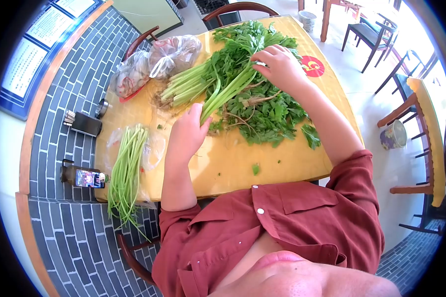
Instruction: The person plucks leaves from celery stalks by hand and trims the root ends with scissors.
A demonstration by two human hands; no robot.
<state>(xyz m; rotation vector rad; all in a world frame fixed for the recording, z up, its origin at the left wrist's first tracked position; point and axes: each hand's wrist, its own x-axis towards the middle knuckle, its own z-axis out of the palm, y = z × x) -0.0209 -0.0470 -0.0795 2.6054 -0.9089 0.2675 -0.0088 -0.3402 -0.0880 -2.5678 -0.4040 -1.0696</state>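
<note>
A bunch of celery stalks (pixel 230 94) runs slantwise between my two hands above the table. My left hand (pixel 187 132) is closed around the lower ends of the stalks. Up at the leafy end, my right hand (pixel 278 68) has its fingers bent over the stems, pinching them. Behind and beside the hands lies a pile of leafy celery (pixel 272 116), its leaves spread to the right. Another celery bundle (pixel 186 84) points its pale, rooted ends to the left. At the left edge, stripped celery stalks (pixel 129 163) rest on a clear plastic bag (pixel 154 148).
Filled plastic bags (pixel 173 53) sit at the back left of the yellow table (pixel 292 163). Along the brick wall stand a dark chopstick holder (pixel 86 123) and a lit phone (pixel 88 178). Chairs (pixel 374 37) and a bucket (pixel 393 134) are to the right.
</note>
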